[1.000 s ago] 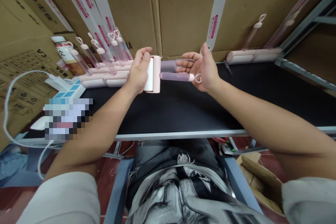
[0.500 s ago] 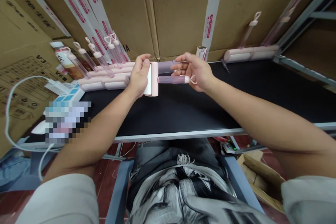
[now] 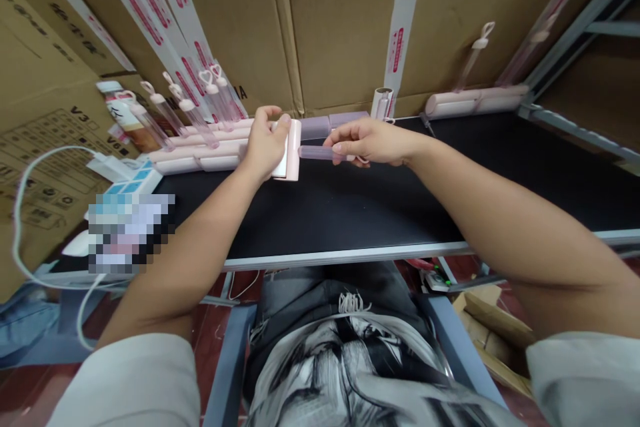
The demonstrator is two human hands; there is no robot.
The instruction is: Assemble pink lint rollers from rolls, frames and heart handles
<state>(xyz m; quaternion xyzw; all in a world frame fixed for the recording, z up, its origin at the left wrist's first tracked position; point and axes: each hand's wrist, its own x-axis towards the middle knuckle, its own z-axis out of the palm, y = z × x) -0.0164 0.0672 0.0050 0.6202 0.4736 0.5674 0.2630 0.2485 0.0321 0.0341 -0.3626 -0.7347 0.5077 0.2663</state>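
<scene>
My left hand is wrapped round the pink-and-white head of a lint roller, its thumb along the top. From the head a translucent purple handle points to the right. My right hand pinches the handle near its far end, where a pale loop partly shows under the fingers. Behind the hands lie purple roller heads. To the left, several pink lint rollers lie in rows, their clear handles standing up with looped ends.
Two more pink rollers lie at the back right of the black tabletop. A small cylinder stands against the cardboard wall. At left are a bottle, a power strip and a blurred-out device with white cables.
My right hand has turned over and closed on the handle, where before its fingers were spread around the end. The roller head has tilted slightly in my left hand.
</scene>
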